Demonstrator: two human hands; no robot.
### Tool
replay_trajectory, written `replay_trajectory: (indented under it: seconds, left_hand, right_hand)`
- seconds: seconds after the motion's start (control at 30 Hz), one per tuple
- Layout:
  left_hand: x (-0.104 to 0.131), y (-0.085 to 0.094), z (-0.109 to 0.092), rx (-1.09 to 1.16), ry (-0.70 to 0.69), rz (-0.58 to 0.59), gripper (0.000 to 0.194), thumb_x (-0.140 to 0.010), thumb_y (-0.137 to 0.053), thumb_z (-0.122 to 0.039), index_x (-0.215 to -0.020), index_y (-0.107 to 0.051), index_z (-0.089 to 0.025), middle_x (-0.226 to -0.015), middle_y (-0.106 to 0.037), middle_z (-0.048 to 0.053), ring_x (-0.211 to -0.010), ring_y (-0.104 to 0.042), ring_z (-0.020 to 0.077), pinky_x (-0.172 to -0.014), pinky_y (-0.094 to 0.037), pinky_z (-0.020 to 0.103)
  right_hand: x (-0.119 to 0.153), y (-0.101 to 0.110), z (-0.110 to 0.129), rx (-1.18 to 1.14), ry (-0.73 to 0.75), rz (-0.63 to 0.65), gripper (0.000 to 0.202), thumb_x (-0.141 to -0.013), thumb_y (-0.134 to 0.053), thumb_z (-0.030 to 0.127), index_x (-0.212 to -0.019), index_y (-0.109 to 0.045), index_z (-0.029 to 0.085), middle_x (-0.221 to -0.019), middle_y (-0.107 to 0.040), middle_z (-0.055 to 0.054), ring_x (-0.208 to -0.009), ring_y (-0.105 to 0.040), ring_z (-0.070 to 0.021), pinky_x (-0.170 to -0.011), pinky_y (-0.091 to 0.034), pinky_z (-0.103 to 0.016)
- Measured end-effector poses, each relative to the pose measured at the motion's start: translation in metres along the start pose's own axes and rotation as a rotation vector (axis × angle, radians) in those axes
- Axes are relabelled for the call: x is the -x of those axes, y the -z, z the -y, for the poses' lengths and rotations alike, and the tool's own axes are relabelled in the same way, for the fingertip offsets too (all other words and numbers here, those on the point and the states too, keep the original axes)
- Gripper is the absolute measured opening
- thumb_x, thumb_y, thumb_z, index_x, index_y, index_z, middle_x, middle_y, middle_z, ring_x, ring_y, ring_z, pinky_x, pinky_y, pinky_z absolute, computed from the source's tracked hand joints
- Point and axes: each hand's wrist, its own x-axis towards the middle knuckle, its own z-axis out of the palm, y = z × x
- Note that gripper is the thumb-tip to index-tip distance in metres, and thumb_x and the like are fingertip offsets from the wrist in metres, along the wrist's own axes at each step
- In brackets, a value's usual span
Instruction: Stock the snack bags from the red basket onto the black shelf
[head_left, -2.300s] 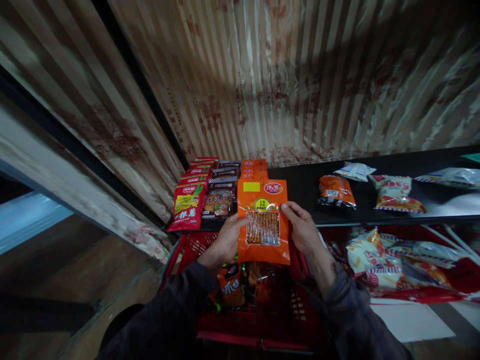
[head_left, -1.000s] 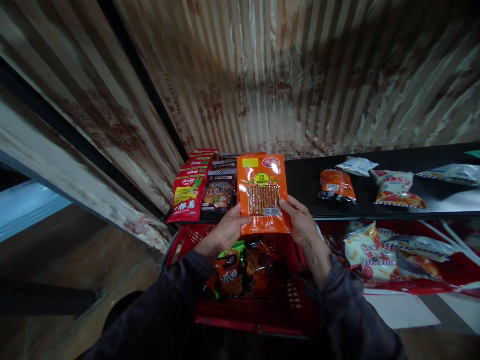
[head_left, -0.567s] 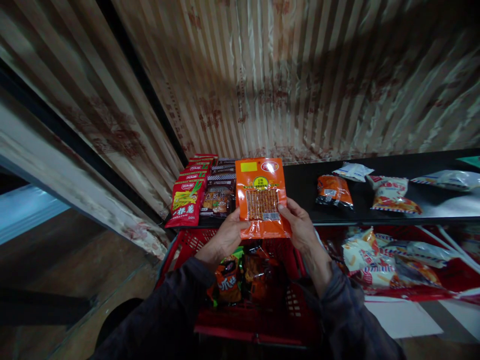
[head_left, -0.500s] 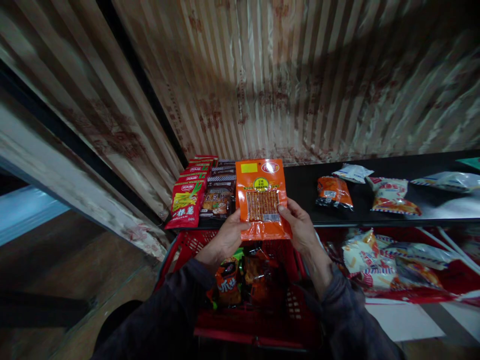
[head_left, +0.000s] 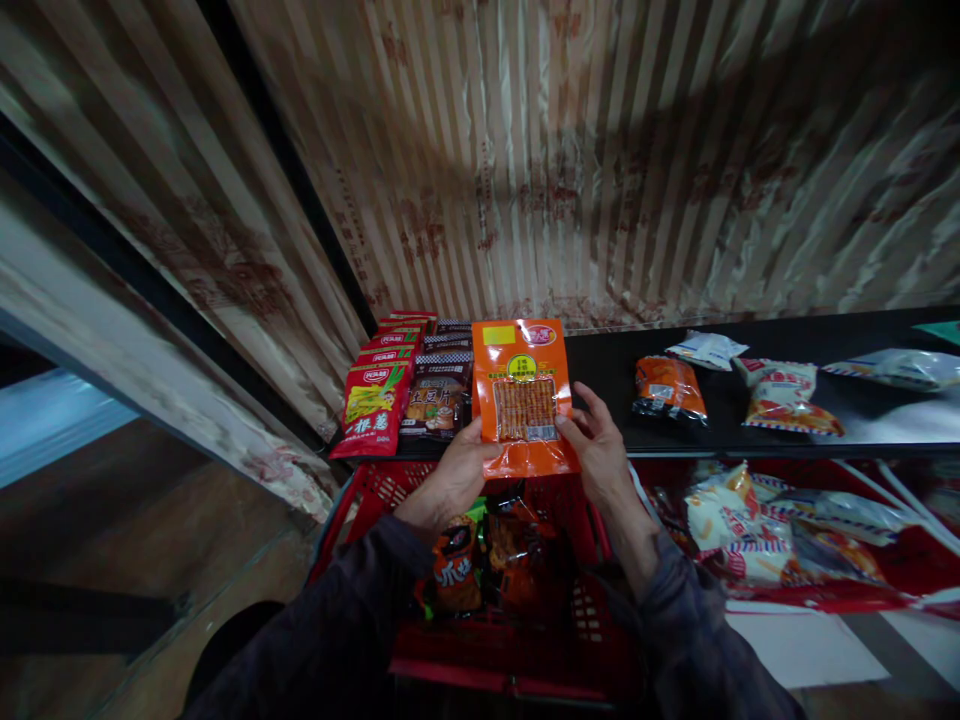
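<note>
An orange snack packet [head_left: 520, 400] with a clear window lies face up over the front edge of the black shelf [head_left: 600, 400]. My left hand [head_left: 459, 472] grips its lower left corner, thumb on top. At its right edge, my right hand [head_left: 598, 445] has the thumb on the front near the barcode, with the fingers partly raised off the packet. Just left of it are overlapping dark packets [head_left: 435, 395], and beyond those a row of red packets [head_left: 375, 400].
Below my hands a red basket [head_left: 517, 682] holds several orange and dark packets. Right on the shelf lie an orange packet [head_left: 667, 388], a white one [head_left: 707, 350] and chip bags [head_left: 787, 395]. Another red basket [head_left: 847, 598] with chip bags stands lower right. Striped curtain hangs behind.
The fingers of my right hand have lifted and spread a little from the orange packet's right edge. The packet has barely moved.
</note>
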Motion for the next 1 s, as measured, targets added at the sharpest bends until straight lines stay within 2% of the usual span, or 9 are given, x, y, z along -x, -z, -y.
replay_trajectory:
  seconds: [0.1,0.23,0.33,0.43,0.57,0.63,0.73,0.87,1.0]
  left_hand:
    - [0.001,-0.002,-0.001,-0.002,0.001,-0.009,0.049,-0.055,-0.065,0.000,-0.101,-0.070,-0.017,-0.100,-0.076,0.006,-0.102,-0.069,0.0247,-0.094,-0.052,0.038]
    - [0.003,-0.007,-0.002,-0.001,0.001,-0.011,0.049,-0.056,-0.064,0.001,-0.101,-0.069,-0.017,-0.098,-0.075,0.005,-0.103,-0.069,0.0244,-0.094,-0.052,0.038]
    - [0.004,-0.013,-0.003,0.008,0.000,-0.004,0.045,-0.056,-0.065,0.001,-0.096,-0.069,-0.017,-0.098,-0.075,0.005,-0.103,-0.069,0.0239,-0.095,-0.052,0.037]
    - [0.004,-0.017,-0.004,0.000,-0.007,0.014,0.039,-0.057,-0.066,0.000,-0.092,-0.070,-0.018,-0.099,-0.075,0.004,-0.103,-0.069,0.0236,-0.096,-0.051,0.037]
    - [0.000,-0.019,-0.006,-0.005,-0.047,0.014,0.044,-0.058,-0.065,0.000,-0.097,-0.070,-0.018,-0.099,-0.076,0.004,-0.104,-0.068,0.0230,-0.099,-0.049,0.038]
    - [-0.002,-0.022,-0.006,-0.011,-0.079,0.012,0.046,-0.058,-0.063,0.001,-0.099,-0.070,-0.018,-0.100,-0.076,0.004,-0.104,-0.068,0.0224,-0.101,-0.047,0.038]
    - [-0.003,-0.029,-0.006,-0.016,-0.110,0.030,0.048,-0.058,-0.060,0.001,-0.102,-0.069,-0.017,-0.105,-0.075,0.004,-0.105,-0.067,0.0217,-0.104,-0.045,0.038]
    - [-0.006,-0.042,-0.005,-0.079,-0.170,0.057,0.056,-0.059,-0.056,0.002,-0.110,-0.069,-0.019,-0.114,-0.074,0.003,-0.114,-0.064,0.0214,-0.108,-0.042,0.037]
    - [-0.008,-0.051,-0.001,-0.257,-0.226,0.042,0.059,-0.063,-0.057,0.001,-0.116,-0.068,-0.021,-0.127,-0.068,0.003,-0.125,-0.056,0.0235,-0.113,-0.037,0.038]
  right_hand:
    - [-0.001,0.000,-0.003,0.088,0.066,-0.018,0.064,-0.069,-0.077,0.034,-0.129,-0.055,0.026,-0.087,-0.072,0.000,-0.076,-0.066,-0.0173,-0.076,-0.055,-0.036]
    - [-0.003,0.003,-0.005,0.274,0.239,-0.034,0.053,-0.074,-0.072,0.035,-0.124,-0.058,0.023,-0.114,-0.068,-0.008,-0.102,-0.063,-0.0217,-0.092,-0.052,-0.042]
    - [-0.003,0.007,-0.004,0.420,0.358,-0.042,0.044,-0.080,-0.067,0.035,-0.122,-0.061,0.024,-0.126,-0.060,-0.010,-0.114,-0.057,-0.0236,-0.094,-0.051,-0.044]
    - [-0.002,0.010,-0.001,0.598,0.473,-0.068,0.032,-0.083,-0.063,0.035,-0.114,-0.066,0.026,-0.128,-0.058,-0.009,-0.119,-0.052,-0.0254,-0.093,-0.051,-0.045]
    - [-0.001,0.011,0.001,0.779,0.589,-0.129,0.026,-0.086,-0.059,0.036,-0.107,-0.071,0.027,-0.117,-0.063,-0.009,-0.111,-0.053,-0.0265,-0.093,-0.049,-0.049]
    - [0.000,0.011,0.001,0.794,0.587,-0.120,0.027,-0.088,-0.056,0.037,-0.107,-0.072,0.027,-0.113,-0.065,-0.009,-0.108,-0.055,-0.0263,-0.090,-0.051,-0.048]
    - [0.000,0.009,-0.001,0.763,0.554,-0.093,0.032,-0.090,-0.053,0.040,-0.113,-0.071,0.026,-0.118,-0.065,-0.010,-0.112,-0.055,-0.0267,-0.087,-0.053,-0.046]
    - [0.004,0.005,0.001,0.644,0.474,-0.021,0.043,-0.091,-0.053,0.047,-0.123,-0.066,0.022,-0.130,-0.064,-0.012,-0.122,-0.055,-0.0268,-0.106,-0.043,-0.052]
    - [0.011,-0.001,0.010,0.375,0.332,0.143,0.050,-0.092,-0.051,0.054,-0.132,-0.060,0.024,-0.141,-0.059,-0.008,-0.133,-0.051,-0.0243,-0.115,-0.035,-0.047]
